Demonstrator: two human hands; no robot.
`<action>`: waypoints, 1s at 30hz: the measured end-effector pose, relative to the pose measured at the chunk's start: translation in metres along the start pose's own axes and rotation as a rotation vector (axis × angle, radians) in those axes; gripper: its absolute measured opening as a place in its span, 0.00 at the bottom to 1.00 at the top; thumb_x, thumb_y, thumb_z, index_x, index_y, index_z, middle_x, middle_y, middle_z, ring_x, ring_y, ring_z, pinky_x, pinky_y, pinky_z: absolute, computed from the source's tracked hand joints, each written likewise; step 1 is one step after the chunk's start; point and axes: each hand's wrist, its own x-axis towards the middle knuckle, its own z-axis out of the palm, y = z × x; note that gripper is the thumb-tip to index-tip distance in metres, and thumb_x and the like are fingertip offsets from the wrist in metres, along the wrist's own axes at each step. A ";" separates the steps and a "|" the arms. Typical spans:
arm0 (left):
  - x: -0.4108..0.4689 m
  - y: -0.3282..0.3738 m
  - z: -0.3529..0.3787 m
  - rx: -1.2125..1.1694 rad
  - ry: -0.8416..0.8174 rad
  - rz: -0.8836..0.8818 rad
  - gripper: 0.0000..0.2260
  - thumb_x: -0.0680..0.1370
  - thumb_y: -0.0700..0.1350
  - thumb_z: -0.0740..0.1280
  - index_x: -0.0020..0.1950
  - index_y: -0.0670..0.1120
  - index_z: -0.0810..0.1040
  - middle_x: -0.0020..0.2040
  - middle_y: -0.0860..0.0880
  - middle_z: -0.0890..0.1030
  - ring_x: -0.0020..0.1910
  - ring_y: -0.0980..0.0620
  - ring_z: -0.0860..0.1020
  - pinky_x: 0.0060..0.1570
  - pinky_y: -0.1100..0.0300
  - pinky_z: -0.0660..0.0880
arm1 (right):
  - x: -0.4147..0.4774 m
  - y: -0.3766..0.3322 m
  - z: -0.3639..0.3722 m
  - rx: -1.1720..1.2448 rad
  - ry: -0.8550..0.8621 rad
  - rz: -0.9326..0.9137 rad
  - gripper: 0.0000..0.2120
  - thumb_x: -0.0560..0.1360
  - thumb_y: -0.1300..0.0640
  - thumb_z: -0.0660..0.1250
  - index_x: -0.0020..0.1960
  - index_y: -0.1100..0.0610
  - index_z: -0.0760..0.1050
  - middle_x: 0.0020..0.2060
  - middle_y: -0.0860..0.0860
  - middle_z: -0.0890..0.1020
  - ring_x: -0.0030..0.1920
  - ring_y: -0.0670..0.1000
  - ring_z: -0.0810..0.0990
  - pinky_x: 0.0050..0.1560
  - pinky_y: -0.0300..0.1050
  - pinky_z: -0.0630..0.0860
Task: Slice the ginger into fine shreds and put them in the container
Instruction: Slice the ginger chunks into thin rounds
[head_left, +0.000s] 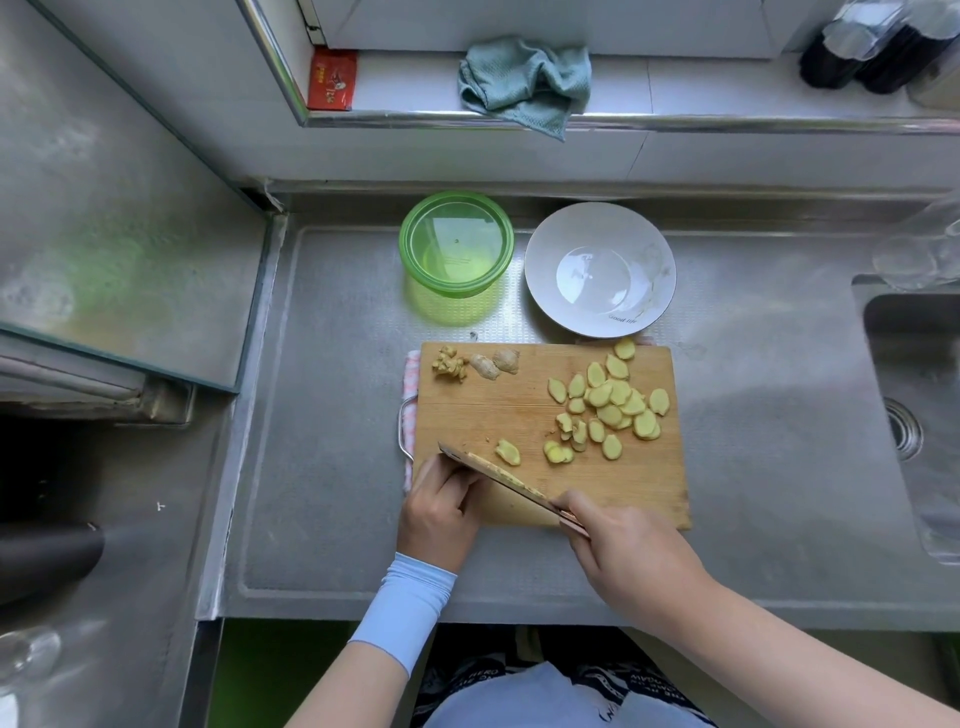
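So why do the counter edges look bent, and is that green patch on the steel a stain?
Head view: the wide-angle lens bows the counter edges and the ledge toward the corners; the green patch looks like light tinted by the translucent container, not a stain; the plate shows soft glare; the knife looks sharp, unblurred.

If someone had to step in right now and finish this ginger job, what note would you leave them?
Right hand: grips the knife by its handle, blade over the near edge of the board.
Left hand: curled against the blade's far end; whether it holds it is unclear.
Things: ginger slices lie heaped on the board's right side, with a few strays nearer the knife. Scraps sit at its far left corner. The green container stands behind the board, with no ginger visible in it.
Done: ginger sliced.
Left: cut the slices into fine shreds and move them into the container.
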 end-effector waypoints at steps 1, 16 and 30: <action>-0.001 0.000 0.000 0.001 0.001 -0.007 0.06 0.79 0.41 0.69 0.43 0.43 0.83 0.42 0.44 0.81 0.41 0.43 0.79 0.41 0.54 0.77 | -0.001 0.000 0.000 0.000 -0.005 0.004 0.12 0.83 0.48 0.56 0.65 0.44 0.68 0.40 0.44 0.80 0.38 0.52 0.77 0.36 0.51 0.74; 0.000 -0.001 0.001 0.013 -0.026 -0.011 0.05 0.76 0.38 0.71 0.42 0.41 0.84 0.41 0.45 0.81 0.42 0.46 0.77 0.42 0.57 0.76 | 0.000 -0.003 -0.006 -0.036 -0.056 0.036 0.10 0.84 0.47 0.54 0.64 0.45 0.66 0.39 0.46 0.79 0.38 0.55 0.77 0.37 0.51 0.73; 0.001 0.004 -0.003 0.025 -0.055 -0.055 0.07 0.72 0.32 0.71 0.43 0.42 0.85 0.42 0.47 0.81 0.44 0.48 0.78 0.47 0.62 0.74 | 0.045 -0.003 0.009 -0.066 -0.098 0.026 0.03 0.82 0.50 0.55 0.53 0.48 0.63 0.36 0.54 0.78 0.34 0.61 0.76 0.34 0.56 0.76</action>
